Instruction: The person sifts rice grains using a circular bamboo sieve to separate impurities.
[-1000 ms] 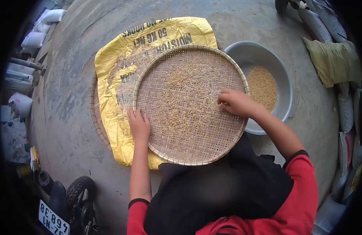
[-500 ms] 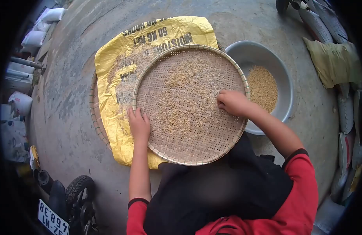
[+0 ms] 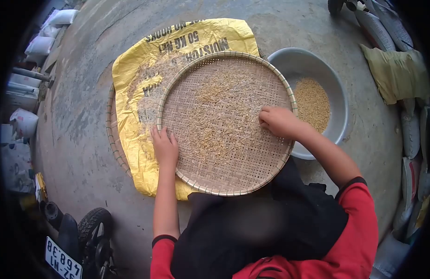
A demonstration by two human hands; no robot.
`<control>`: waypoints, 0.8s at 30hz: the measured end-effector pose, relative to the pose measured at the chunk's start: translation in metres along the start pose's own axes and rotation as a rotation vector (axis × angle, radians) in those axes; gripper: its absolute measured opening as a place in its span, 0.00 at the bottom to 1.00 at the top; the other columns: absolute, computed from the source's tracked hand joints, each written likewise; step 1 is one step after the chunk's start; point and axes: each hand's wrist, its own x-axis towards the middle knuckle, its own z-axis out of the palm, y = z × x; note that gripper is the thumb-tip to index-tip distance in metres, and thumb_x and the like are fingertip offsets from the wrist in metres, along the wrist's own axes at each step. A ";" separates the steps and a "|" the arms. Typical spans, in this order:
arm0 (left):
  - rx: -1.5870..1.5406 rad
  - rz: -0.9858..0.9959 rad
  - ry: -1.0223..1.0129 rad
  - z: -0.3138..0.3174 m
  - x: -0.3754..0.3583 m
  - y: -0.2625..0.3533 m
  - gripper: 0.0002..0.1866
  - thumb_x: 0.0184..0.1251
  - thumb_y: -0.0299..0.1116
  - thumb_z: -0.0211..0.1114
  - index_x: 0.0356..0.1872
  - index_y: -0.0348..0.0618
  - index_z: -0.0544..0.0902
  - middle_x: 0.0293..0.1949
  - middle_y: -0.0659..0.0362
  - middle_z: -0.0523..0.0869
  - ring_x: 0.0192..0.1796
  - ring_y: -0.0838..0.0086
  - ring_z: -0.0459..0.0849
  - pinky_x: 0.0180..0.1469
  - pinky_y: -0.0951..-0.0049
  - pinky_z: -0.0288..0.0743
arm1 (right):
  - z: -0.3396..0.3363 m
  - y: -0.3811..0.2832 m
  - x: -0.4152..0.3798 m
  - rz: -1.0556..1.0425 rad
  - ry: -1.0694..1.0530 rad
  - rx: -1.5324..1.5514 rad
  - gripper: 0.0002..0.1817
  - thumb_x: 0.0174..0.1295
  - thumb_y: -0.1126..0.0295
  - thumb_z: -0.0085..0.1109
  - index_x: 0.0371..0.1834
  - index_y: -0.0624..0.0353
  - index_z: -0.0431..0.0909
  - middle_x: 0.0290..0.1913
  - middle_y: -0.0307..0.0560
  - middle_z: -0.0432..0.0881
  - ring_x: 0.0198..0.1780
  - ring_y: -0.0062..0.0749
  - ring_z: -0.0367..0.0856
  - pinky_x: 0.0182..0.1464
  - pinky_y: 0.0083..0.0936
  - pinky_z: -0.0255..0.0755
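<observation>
A round woven bamboo winnowing tray [image 3: 266, 160] lies across my lap and over a yellow sack. Thinly spread unhusked rice grains [image 3: 212, 139] cover its middle, with a denser patch towards the far side. My left hand [image 3: 165, 148] rests over the tray's left rim, fingers curled against it. Inside the right part of the tray, my right hand [image 3: 278, 122] is closed in a pinch, low over the weave. Whatever its fingertips hold is hidden. Beyond my right hand stands a metal basin [image 3: 338, 93] with a heap of grain [image 3: 312, 104] in it.
The yellow sack [image 3: 143, 174], strewn with chaff, covers part of another woven tray [image 3: 113, 130] on the concrete floor. A motorbike wheel [image 3: 95, 225] stands at lower left. Filled sacks [image 3: 410, 135] line the right side, one under a yellowish cloth [image 3: 394, 76]. White bags [image 3: 40, 45] sit at upper left.
Both hands keep nearly the same places. The right hand shifts very slightly, still pinched over the tray. The tray and basin show no clear movement.
</observation>
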 end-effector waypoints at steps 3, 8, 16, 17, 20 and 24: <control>-0.009 -0.002 -0.001 -0.001 0.000 0.000 0.19 0.63 0.31 0.57 0.54 0.35 0.72 0.63 0.36 0.63 0.68 0.43 0.58 0.67 0.54 0.57 | -0.026 0.006 -0.017 0.051 0.135 0.078 0.05 0.58 0.69 0.55 0.33 0.59 0.73 0.39 0.47 0.75 0.42 0.44 0.77 0.42 0.37 0.72; -0.015 0.002 0.005 -0.003 0.000 0.002 0.19 0.63 0.32 0.57 0.54 0.35 0.72 0.63 0.36 0.63 0.68 0.43 0.57 0.67 0.54 0.57 | -0.061 0.038 -0.061 0.436 0.576 0.003 0.07 0.58 0.70 0.58 0.33 0.60 0.72 0.37 0.48 0.75 0.38 0.45 0.77 0.39 0.36 0.70; 0.003 -0.008 -0.009 -0.003 0.001 0.003 0.19 0.63 0.31 0.57 0.54 0.35 0.72 0.63 0.36 0.63 0.68 0.43 0.58 0.67 0.54 0.57 | -0.050 0.019 -0.056 0.375 0.566 0.368 0.11 0.54 0.73 0.62 0.38 0.61 0.73 0.29 0.46 0.74 0.32 0.35 0.74 0.35 0.30 0.70; 0.006 -0.004 -0.013 -0.004 0.000 0.003 0.19 0.63 0.31 0.57 0.54 0.35 0.72 0.63 0.36 0.63 0.68 0.43 0.58 0.67 0.54 0.57 | -0.045 0.012 -0.049 0.245 0.455 0.373 0.10 0.54 0.74 0.62 0.39 0.61 0.74 0.31 0.46 0.75 0.33 0.36 0.75 0.37 0.31 0.71; -0.008 -0.007 -0.012 -0.004 0.001 0.003 0.19 0.63 0.31 0.57 0.54 0.36 0.72 0.63 0.36 0.63 0.68 0.43 0.58 0.67 0.54 0.57 | -0.024 -0.002 -0.027 0.005 0.212 0.408 0.08 0.54 0.74 0.62 0.37 0.61 0.76 0.34 0.48 0.77 0.40 0.40 0.77 0.44 0.32 0.71; -0.017 -0.009 -0.006 -0.003 0.001 0.003 0.19 0.63 0.31 0.57 0.55 0.36 0.72 0.64 0.36 0.62 0.68 0.43 0.58 0.67 0.54 0.56 | -0.010 0.003 -0.003 0.033 0.074 0.320 0.07 0.54 0.71 0.60 0.36 0.59 0.78 0.37 0.48 0.78 0.44 0.43 0.77 0.48 0.34 0.71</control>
